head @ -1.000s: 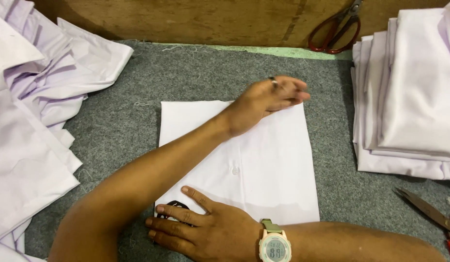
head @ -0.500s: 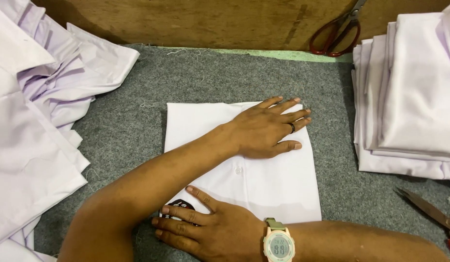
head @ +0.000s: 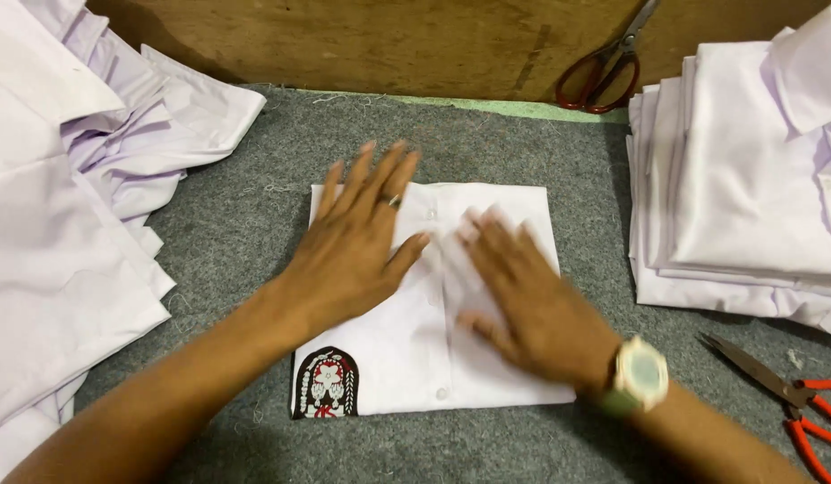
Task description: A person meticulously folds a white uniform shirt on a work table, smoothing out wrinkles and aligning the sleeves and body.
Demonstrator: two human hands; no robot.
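Observation:
A folded white shirt [head: 514,376] lies flat on the grey felt mat [head: 245,233]; it has a button placket down its middle and a dark embroidered badge [head: 326,384] at its lower left corner. My left hand [head: 357,242] rests flat on the shirt's upper left part, fingers spread, a ring on one finger. Pressing flat on the shirt's centre right is my right hand [head: 519,291], blurred by motion, with a pale wristwatch [head: 640,376] on that wrist. Neither hand grips anything.
A heap of unfolded white shirts [head: 66,224] fills the left side. A neat stack of folded white shirts [head: 747,188] sits at the right. Red-handled scissors [head: 604,72] lie at the back by the wooden board, and small orange-handled snips [head: 783,394] lie at the lower right.
My left hand slid from the shirt's upper right to its upper left. My right hand left the lower left corner, uncovering the badge, and moved to the shirt's centre right.

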